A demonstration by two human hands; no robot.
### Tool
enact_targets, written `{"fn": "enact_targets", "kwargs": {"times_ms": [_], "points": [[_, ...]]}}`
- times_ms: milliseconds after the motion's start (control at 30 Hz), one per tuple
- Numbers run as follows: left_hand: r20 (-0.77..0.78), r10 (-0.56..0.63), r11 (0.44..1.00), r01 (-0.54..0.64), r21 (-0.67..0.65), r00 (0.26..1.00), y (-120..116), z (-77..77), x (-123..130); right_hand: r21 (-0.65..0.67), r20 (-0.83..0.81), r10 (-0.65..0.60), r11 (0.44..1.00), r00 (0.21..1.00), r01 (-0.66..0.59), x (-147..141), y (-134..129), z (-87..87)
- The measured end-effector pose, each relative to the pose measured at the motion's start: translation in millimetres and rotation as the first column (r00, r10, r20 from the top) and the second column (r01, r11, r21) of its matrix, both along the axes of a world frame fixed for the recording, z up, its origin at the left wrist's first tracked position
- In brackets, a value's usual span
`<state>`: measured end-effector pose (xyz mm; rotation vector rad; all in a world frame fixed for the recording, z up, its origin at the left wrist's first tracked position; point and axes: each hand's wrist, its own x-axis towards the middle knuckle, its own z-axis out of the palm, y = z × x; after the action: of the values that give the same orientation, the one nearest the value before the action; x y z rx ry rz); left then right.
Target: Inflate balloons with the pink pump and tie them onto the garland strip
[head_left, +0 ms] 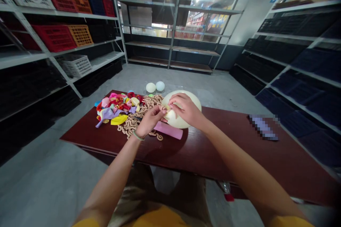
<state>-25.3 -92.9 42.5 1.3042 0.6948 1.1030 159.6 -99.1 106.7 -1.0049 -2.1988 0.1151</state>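
The left hand (149,121) and right hand (185,109) close their grip on the neck of a cream balloon (185,104), which points left, long axis running sideways over the reddish-brown surface (213,149).

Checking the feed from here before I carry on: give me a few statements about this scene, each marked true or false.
1. The left hand and the right hand are both on the large cream balloon. True.
2. The left wrist wears a green band. True.
3. The two small balloons sit on the table. False: they lie on the floor beyond it.
4. The pile of deflated coloured balloons lies to the right of the hands. False: it lies to their left.
5. A pink strip lies on the table beside the cream balloon. True.
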Motion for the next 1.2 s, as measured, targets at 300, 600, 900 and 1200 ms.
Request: {"fn": "enact_targets", "kwargs": {"times_ms": [300,600,900,1200], "points": [[-0.097,-0.065,0.995,0.072,0.074,0.993,-6.2,9.6,-4.3,-0.017,-0.022,0.078,0.997,0.997,-0.078,3.7,7.2,-12.0],[-0.150,0.018,0.991,0.002,0.133,0.988,-1.8,15.1,-1.4,0.122,0.007,-0.013,0.992,1.000,0.012,-4.3,7.1,-11.6],[-0.082,0.328,0.932,-0.308,0.192,0.941,-2.3,11.4,14.8,0.295,-0.030,-0.136,0.945,0.990,0.139,-17.1,-8.8,-15.5],[0.108,0.365,0.900,-0.380,0.212,0.925,-1.2,-2.9,24.2,0.244,-0.205,-0.078,0.961,0.976,0.128,-13.8,-20.6,-16.9]]}}
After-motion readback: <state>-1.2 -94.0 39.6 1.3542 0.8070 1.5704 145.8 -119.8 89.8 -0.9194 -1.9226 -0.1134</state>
